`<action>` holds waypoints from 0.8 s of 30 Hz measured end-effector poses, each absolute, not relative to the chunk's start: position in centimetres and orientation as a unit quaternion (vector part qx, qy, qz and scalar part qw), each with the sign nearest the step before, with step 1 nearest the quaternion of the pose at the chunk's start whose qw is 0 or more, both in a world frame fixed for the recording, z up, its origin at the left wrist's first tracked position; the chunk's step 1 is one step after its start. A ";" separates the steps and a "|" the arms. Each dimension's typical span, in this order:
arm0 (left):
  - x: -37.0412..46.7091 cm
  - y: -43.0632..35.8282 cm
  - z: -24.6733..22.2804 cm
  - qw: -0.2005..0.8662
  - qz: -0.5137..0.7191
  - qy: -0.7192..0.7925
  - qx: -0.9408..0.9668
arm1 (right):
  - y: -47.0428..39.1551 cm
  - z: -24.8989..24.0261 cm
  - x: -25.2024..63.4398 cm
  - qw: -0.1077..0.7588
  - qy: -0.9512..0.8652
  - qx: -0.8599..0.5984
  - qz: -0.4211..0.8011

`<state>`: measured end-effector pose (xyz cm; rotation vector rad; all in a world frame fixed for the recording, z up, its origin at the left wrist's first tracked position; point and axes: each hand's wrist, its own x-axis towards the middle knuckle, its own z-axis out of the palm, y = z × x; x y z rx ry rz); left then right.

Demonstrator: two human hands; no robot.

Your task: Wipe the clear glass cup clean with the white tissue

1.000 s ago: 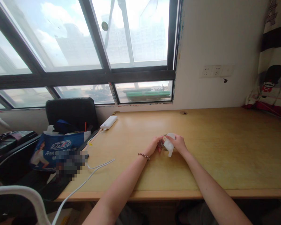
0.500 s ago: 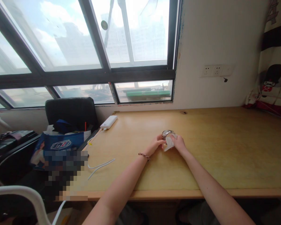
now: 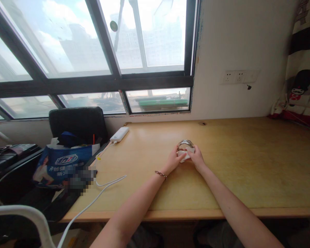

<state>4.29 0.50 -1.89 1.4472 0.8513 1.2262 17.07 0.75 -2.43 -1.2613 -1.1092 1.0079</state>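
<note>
Over the middle of the wooden desk [image 3: 150,148], both hands hold a small shiny metal bowl [image 3: 185,142] tilted so its rounded rim faces away from me. My left hand [image 3: 173,159] grips the bowl's left side, its thumb lying across the front. On the right side, my right hand [image 3: 197,159] is closed with its thumb on a white tissue [image 3: 183,157] that covers the near part of the bowl. Most fingertips are hidden behind the bowl and tissue.
A white power bank [image 3: 120,134] with a white cable [image 3: 111,181] lies along the desk's left side. Left of the desk, a blue bag [image 3: 67,162] rests on a black chair [image 3: 77,120]. A wall socket [image 3: 239,77] is above the desk's back edge.
The tissue now lies flatter across the bowl's near part, where it hung down before. The bowl has tipped to show more of its rim, and my left thumb has come over the tissue.
</note>
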 end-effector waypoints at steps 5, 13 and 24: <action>3.6 0.9 -1.4 0.529 0.518 0.334 0.583 | -0.6 -0.4 16.6 0.559 -0.414 -0.389 0.604; 3.5 0.8 -1.0 0.522 0.541 0.349 0.559 | -0.5 0.2 16.6 0.606 -0.356 -0.379 0.602; 3.3 0.8 -0.4 0.504 0.546 0.383 0.549 | 0.7 -0.8 18.3 0.589 -0.303 -0.517 0.542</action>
